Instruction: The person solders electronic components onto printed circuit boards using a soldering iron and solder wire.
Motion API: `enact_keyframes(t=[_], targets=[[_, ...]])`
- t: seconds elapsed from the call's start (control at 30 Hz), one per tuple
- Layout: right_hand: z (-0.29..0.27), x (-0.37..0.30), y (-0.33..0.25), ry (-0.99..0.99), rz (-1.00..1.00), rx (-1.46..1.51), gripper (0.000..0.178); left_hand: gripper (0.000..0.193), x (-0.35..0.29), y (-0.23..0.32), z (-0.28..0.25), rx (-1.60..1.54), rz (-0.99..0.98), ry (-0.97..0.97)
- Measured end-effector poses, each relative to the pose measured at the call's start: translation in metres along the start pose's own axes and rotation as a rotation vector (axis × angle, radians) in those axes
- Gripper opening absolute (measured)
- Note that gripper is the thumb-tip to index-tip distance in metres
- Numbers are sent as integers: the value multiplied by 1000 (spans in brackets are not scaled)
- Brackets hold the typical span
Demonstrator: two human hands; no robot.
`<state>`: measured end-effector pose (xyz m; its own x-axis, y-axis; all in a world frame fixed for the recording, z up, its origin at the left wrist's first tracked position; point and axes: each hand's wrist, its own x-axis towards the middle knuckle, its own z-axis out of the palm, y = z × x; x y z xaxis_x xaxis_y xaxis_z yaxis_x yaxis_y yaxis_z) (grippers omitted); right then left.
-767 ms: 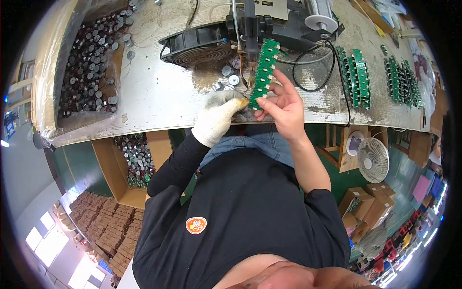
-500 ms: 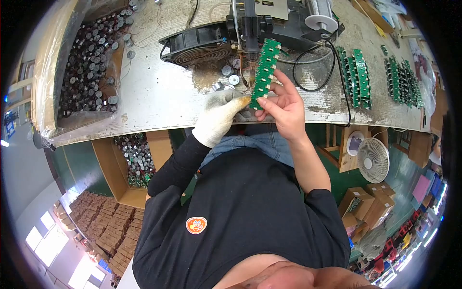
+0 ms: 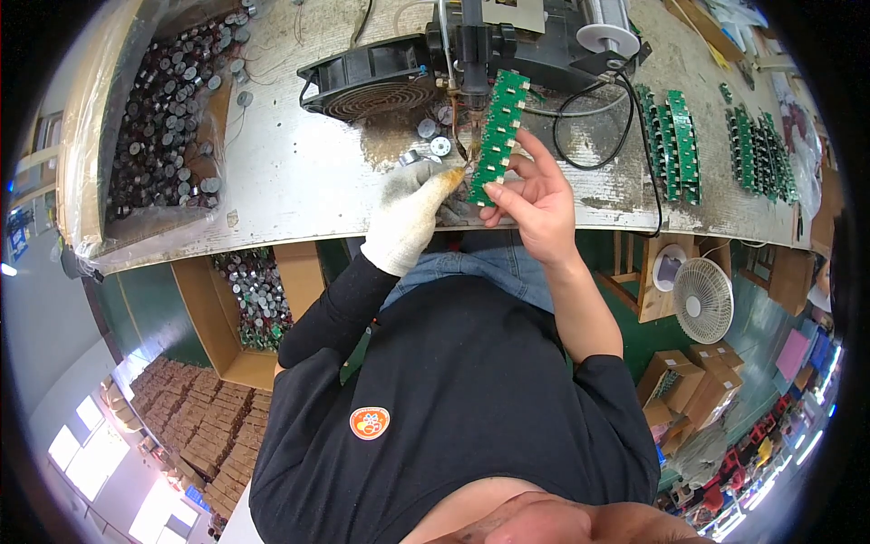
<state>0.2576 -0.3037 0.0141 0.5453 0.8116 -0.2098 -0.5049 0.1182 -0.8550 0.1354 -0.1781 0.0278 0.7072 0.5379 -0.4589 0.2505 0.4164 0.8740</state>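
A long green circuit board panel (image 3: 501, 136) with a row of small white connectors stands tilted over the table's front edge. My bare right hand (image 3: 536, 195) grips its lower end between thumb and fingers. My left hand (image 3: 415, 199), in a white glove with a stained thumb, is closed in a pinch just left of the board. What lies in that pinch is too small to make out. Beyond the glove sit small round metal motors (image 3: 439, 146). Behind the board's upper part rises a black soldering fixture (image 3: 473, 68).
A black square fan (image 3: 372, 86) stands left of the fixture, a solder wire spool (image 3: 605, 36) to its right. Several green board strips (image 3: 681, 150) lie at right. A box of many wired motors (image 3: 172, 127) fills the left, with a carton (image 3: 199, 308) below the table edge.
My gloved left hand has shifted slightly, its thumb now pointing more upward and a little away from the board's lower end. The right hand and board have hardly moved.
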Motion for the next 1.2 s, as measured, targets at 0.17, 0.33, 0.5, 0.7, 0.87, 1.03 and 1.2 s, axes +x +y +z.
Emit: enact_keyframes(t=[0.17,0.33,0.5,0.7,0.87,1.03,1.2], targets=[[1,1,-2,-6,-6,1,66,24,0,0,1,-54,-6,11],[1,1,-4,-17,-9,-3,67,27,1,-3,-3,-49,0,-14],[-2,0,1,-15,-17,-1,67,27,1,-4,0,-75,-13,-14],[-2,-1,1,-17,2,-4,66,28,0,-17,-3,-43,38,10],[-1,-1,1,-6,-10,-13,66,27,0,-13,-3,-19,45,0],[1,0,-1,-7,-6,-10,66,25,-3,-2,1,-171,-67,0],[1,0,-2,-9,0,-1,67,25,0,-9,0,-138,23,-2]])
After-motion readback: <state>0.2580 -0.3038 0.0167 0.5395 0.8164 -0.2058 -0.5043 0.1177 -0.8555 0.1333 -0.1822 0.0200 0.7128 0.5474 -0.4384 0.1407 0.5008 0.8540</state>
